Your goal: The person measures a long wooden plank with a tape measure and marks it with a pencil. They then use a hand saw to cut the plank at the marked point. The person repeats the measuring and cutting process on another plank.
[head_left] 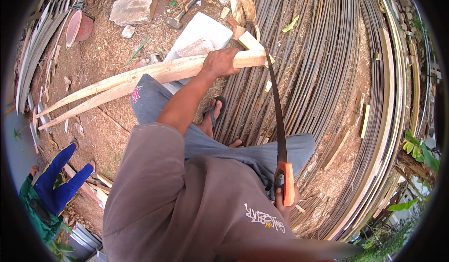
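Observation:
My left hand (220,62) is closed over two long pale wooden planks (159,70), near their right end. Close to that end, they lie over a white block (206,30). My right hand (286,203) grips the orange handle of a handsaw (279,117), low on the right. The saw's dark blade points away from me, and its tip meets the planks' right end. Whether the teeth are in the wood, I cannot tell. A short wood offcut (249,40) sits just beyond the plank end.
Many long thin rods (299,61) cover the ground to the right. A hammer (177,22) and a stone block (134,7) lie at the far left, with a reddish basin (79,27) beyond. Another person in blue trousers (61,187) is at the lower left.

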A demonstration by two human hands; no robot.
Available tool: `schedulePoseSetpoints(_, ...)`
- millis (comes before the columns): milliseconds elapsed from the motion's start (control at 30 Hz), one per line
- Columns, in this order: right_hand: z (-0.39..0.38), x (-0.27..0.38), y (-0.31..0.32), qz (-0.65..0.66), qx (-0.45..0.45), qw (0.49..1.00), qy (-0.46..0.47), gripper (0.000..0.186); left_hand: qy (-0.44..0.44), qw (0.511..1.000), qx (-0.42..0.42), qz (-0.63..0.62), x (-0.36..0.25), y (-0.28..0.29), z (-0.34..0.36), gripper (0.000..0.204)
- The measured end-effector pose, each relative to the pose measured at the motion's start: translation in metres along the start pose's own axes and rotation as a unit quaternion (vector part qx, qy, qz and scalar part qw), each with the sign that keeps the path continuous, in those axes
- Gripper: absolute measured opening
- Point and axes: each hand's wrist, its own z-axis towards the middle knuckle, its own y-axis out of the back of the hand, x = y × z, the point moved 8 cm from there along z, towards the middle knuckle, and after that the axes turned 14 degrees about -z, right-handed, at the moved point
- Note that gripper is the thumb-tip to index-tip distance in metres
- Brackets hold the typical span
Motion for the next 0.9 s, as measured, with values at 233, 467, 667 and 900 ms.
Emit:
schedulePoseSetpoints(233, 0.232, -0.018, -0.121, 0.169, 0.028, 0.984, -0.057, 0.013, -0.008, 1.0, -0.021, 0.02, 0.002, 0.015, -0.004, 0.06)
schedulePoseSetpoints(467, 0.223, -0.017, -0.152, 0.166, 0.018, 0.984, 0.052, 0.054, -0.026, 0.999, -0.028, -0.033, 0.009, 0.004, -0.007, 0.061)
schedulePoseSetpoints(667, 0.239, -0.04, -0.153, 0.141, -0.058, 0.985, 0.082, 0.047, -0.025, 0.998, -0.021, -0.051, 0.015, -0.001, -0.002, 0.064)
schedulePoseSetpoints(900, 0.245, -0.071, -0.147, 0.102, -0.008, 0.994, 0.03, 0.049, -0.007, 0.999, -0.011, -0.053, 0.015, 0.0, -0.004, 0.066)
